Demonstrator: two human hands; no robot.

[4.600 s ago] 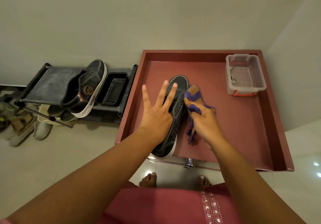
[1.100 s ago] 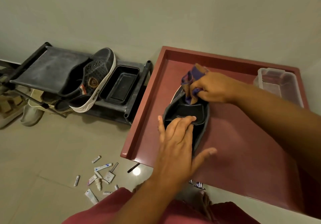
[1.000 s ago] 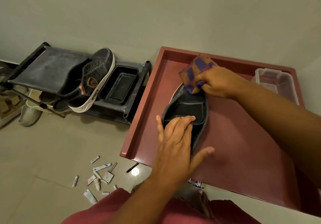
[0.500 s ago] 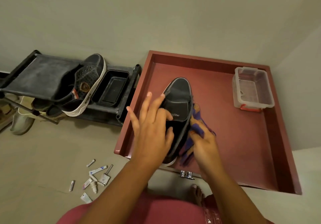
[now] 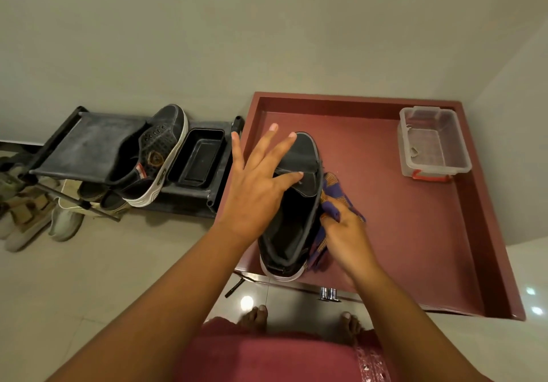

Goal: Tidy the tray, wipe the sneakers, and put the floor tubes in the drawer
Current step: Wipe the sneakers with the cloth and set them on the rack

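A black sneaker with a white sole lies in the open maroon drawer, its heel over the front edge. My left hand rests on the sneaker's left side with the fingers spread and straight. My right hand grips a purple and orange cloth against the sneaker's right side. A second black sneaker leans on the black shoe rack to the left. The floor tubes are out of view.
A clear plastic box with a red latch sits in the drawer's far right corner. A black tray lies on the rack. Pale shoes stand on the floor at left. My bare feet are below the drawer's chrome handle.
My left hand's fingers have straightened and spread over the sneaker. My right hand with the cloth has stayed at the sneaker's right side. The view has shifted, so the floor tubes left the frame.
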